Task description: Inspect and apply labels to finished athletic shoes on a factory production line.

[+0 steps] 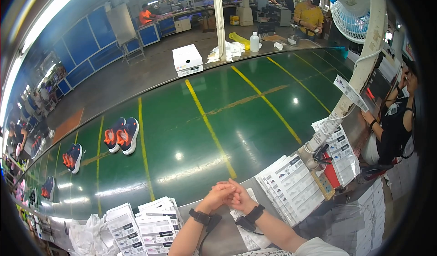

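Note:
My left hand (220, 196) and my right hand (242, 200) are clasped together at the near edge of the green conveyor belt (214, 119). Their fingers are interlaced, and no object shows between them. Each wrist wears a black strap with a small dark device on it. Beneath my right wrist a printed white paper (251, 238) lies on the metal ledge. To the left of my forearms are stacks of printed label sheets (157, 224). A larger fanned stack of label sheets (289, 187) lies to the right.
Navy and orange sneakers (127, 135) ride the belt at left, with more shoes (73, 158) farther along. A white shoebox (187, 59), crumpled paper (227, 51) and a white bottle (254, 42) stand beyond it. At right are a post with a fan (348, 17) and a seated co-worker (391, 128).

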### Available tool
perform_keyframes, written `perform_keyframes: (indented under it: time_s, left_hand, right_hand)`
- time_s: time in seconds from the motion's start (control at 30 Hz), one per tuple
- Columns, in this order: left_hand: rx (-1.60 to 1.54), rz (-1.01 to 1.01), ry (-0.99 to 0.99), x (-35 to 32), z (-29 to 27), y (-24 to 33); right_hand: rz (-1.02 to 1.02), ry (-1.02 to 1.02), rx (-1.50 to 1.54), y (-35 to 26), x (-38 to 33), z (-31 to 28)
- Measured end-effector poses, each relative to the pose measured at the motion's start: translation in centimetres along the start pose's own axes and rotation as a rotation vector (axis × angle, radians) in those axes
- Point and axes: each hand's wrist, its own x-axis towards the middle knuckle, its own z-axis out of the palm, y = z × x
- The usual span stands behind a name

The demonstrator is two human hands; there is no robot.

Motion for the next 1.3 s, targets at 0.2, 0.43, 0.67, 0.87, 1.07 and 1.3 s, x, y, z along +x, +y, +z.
perform_keyframes:
  time_s: [0.2, 0.43, 0.67, 0.87, 1.07, 1.3]
  left_hand:
    - [0.000, -0.001, 0.004, 0.0, 0.0, -0.1]
    - [0.046, -0.012, 0.025, -0.1, 0.0, -0.1]
    - [0.033, -0.026, 0.037, -0.1, 0.1, 0.1]
    - [0.011, -0.022, 0.007, -0.1, 0.1, 0.1]
    - [0.017, -0.015, -0.007, -0.1, 0.1, 0.1]
    - [0.020, -0.023, -0.001, -0.1, 0.1, 0.1]
  right_hand:
    - [0.005, -0.001, -0.002, 0.0, 0.1, -0.3]
    - [0.041, 0.081, -0.059, 0.0, 0.3, -1.0]
    - [0.035, 0.093, -0.055, 0.1, 0.4, -1.1]
    - [0.028, 0.084, -0.039, 0.1, 0.5, -1.0]
    - [0.018, 0.106, -0.058, 0.0, 0.1, -0.4]
    - [-0.007, 0.020, -0.030, 0.0, 0.1, 0.1]
